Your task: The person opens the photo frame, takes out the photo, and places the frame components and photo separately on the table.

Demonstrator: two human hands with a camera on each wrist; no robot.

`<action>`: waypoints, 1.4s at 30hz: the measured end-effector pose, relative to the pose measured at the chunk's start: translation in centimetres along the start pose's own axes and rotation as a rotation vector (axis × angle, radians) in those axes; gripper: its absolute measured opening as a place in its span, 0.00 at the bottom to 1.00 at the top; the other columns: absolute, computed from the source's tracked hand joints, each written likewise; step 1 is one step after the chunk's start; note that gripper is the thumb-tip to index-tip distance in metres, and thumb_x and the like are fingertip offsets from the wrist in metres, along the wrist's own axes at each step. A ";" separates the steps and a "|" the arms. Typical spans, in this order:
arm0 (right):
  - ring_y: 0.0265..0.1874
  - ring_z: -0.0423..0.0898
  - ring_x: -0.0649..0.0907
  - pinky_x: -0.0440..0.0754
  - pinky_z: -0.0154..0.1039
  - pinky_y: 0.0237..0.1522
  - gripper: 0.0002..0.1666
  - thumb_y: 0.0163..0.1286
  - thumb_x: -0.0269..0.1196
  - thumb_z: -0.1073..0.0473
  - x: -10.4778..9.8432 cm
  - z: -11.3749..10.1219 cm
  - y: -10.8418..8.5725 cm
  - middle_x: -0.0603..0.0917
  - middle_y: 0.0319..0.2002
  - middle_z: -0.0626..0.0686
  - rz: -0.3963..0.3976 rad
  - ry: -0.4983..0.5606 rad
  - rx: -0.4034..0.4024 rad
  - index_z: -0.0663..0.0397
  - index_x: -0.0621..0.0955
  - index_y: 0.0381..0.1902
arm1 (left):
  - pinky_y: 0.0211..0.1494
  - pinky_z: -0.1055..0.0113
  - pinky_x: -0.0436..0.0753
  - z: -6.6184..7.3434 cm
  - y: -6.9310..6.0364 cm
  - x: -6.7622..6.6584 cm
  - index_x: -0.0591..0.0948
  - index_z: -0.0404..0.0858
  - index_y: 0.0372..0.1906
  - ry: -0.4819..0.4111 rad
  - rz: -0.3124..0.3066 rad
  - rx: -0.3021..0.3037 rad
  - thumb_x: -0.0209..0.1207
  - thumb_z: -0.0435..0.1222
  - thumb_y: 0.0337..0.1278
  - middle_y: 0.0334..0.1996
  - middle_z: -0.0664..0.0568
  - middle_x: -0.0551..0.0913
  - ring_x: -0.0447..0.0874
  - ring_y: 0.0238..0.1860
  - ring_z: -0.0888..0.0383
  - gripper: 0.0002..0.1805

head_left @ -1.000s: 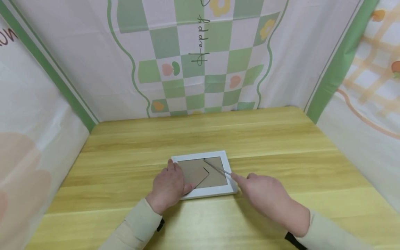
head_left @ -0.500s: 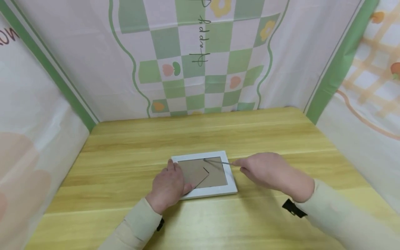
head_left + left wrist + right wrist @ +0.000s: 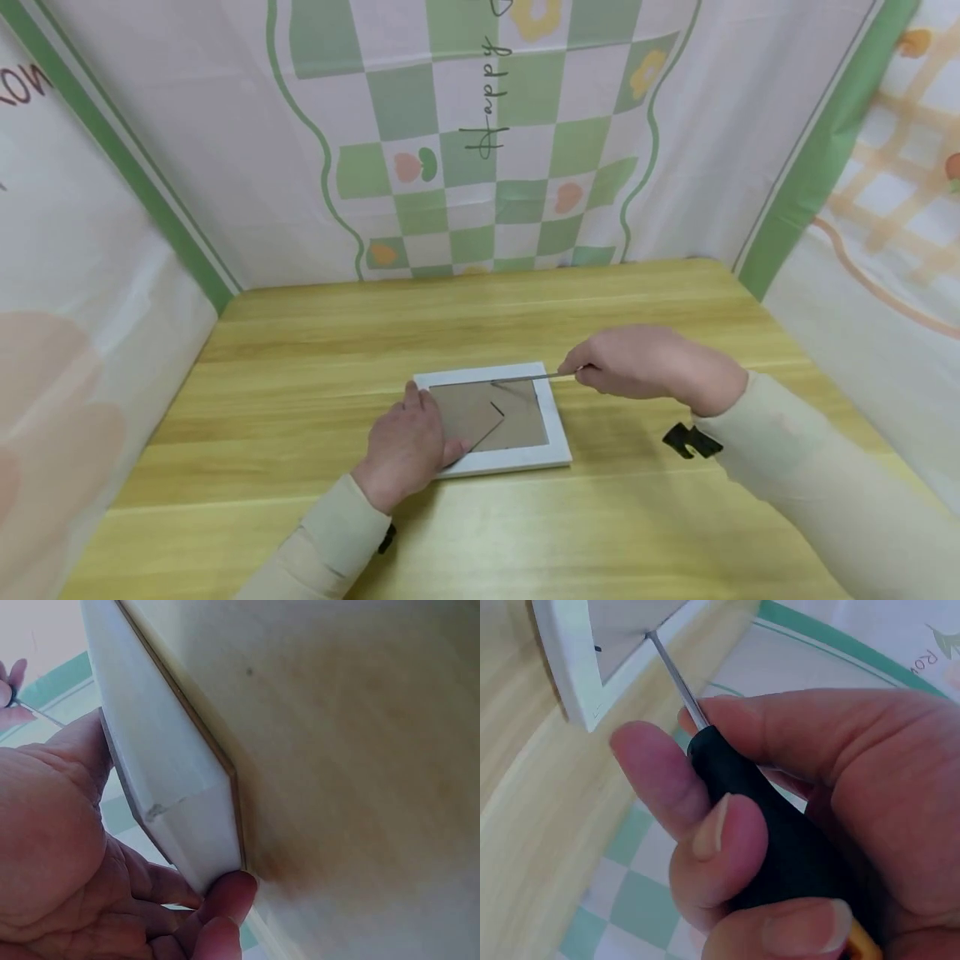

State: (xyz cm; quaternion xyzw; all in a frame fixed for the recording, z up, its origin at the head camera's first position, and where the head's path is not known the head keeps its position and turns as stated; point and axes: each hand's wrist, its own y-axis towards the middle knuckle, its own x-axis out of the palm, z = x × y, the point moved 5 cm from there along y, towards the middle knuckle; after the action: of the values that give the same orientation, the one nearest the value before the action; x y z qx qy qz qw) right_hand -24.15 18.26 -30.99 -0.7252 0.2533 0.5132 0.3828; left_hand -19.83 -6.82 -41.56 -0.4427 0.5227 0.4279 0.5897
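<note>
A white picture frame [image 3: 557, 429] lies on the table with its grey-brown backing board [image 3: 517, 429] facing up. My left hand [image 3: 405, 450] grips the frame's left side, thumb over the board and fingers along the outer edge; the left wrist view shows the fingertips at a frame corner [image 3: 202, 832]. With curled fingers my right hand [image 3: 652, 367] holds a screwdriver [image 3: 780, 832] by its black and orange handle. Its thin metal shaft [image 3: 528, 378] reaches over the frame's far right part. The tip meets a small dark spot at the board's far edge.
The wood-grain table [image 3: 315, 333] extends around the frame. Patterned cloth [image 3: 465, 92] hangs behind it, with more cloth at the left and right sides. A black strap [image 3: 692, 440] sits at the right wrist.
My right hand has moved away from me, swinging the screwdriver's shaft from a slant to nearly level across the view. The tip stays at the same spot; left hand and frame keep their place.
</note>
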 end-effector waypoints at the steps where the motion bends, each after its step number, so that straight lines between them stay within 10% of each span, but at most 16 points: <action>1: 0.64 0.56 0.83 0.80 0.59 0.62 0.19 0.81 0.56 0.56 0.1 0.0 -0.1 0.86 0.62 0.48 0.010 -0.015 -0.008 0.40 0.85 0.63 | 0.32 0.58 0.85 0.0 0.0 0.0 0.71 0.18 0.69 0.001 -0.005 -0.002 0.59 0.65 0.67 0.72 0.23 0.67 0.86 0.54 0.40 0.52; 6: 0.45 0.51 0.90 0.87 0.51 0.39 0.20 0.80 0.57 0.55 1.8 -0.7 -1.6 0.92 0.45 0.48 0.148 -0.146 0.010 0.35 0.84 0.64 | 0.25 0.61 0.81 0.1 0.1 0.3 0.70 0.19 0.70 0.012 -0.024 -0.017 0.58 0.66 0.67 0.73 0.24 0.66 0.87 0.49 0.42 0.53; 10: 0.16 0.40 0.75 0.69 0.41 0.13 0.22 0.76 0.62 0.56 3.8 -1.4 -3.3 0.74 0.16 0.43 0.334 -0.234 0.051 0.31 0.84 0.64 | 0.25 0.60 0.82 0.1 0.1 0.2 0.70 0.19 0.70 0.005 -0.025 -0.030 0.59 0.66 0.66 0.74 0.24 0.66 0.87 0.49 0.42 0.53; 16: 0.11 0.36 0.60 0.58 0.35 0.08 0.25 0.66 0.68 0.63 6.4 -2.7 -4.4 0.63 0.14 0.42 0.600 -0.362 -0.003 0.35 0.85 0.59 | 0.22 0.62 0.79 0.0 0.0 0.1 0.69 0.20 0.71 -0.009 -0.031 -0.048 0.59 0.66 0.66 0.74 0.25 0.65 0.87 0.43 0.45 0.53; 28: 0.12 0.35 0.59 0.56 0.32 0.10 0.35 0.56 0.64 0.74 8.0 -3.3 -4.4 0.64 0.15 0.43 0.672 -0.392 -0.004 0.38 0.85 0.59 | 0.20 0.64 0.75 0.1 0.0 0.1 0.70 0.19 0.70 -0.008 -0.006 -0.026 0.59 0.66 0.66 0.73 0.24 0.66 0.83 0.32 0.49 0.53; 42: 0.11 0.37 0.59 0.58 0.34 0.08 0.36 0.58 0.61 0.76 7.2 -3.5 -4.2 0.61 0.14 0.43 0.630 -0.413 -0.002 0.38 0.84 0.60 | 0.33 0.57 0.86 0.1 -0.1 -0.1 0.70 0.18 0.69 -0.038 -0.014 0.002 0.59 0.64 0.68 0.73 0.22 0.65 0.86 0.54 0.38 0.52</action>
State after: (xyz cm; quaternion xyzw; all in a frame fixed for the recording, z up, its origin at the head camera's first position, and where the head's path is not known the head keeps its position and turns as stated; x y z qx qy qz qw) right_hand -16.59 17.98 -35.85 -0.4934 0.3810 0.7413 0.2486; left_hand -19.74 -6.70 -41.42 -0.4375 0.5086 0.4319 0.6029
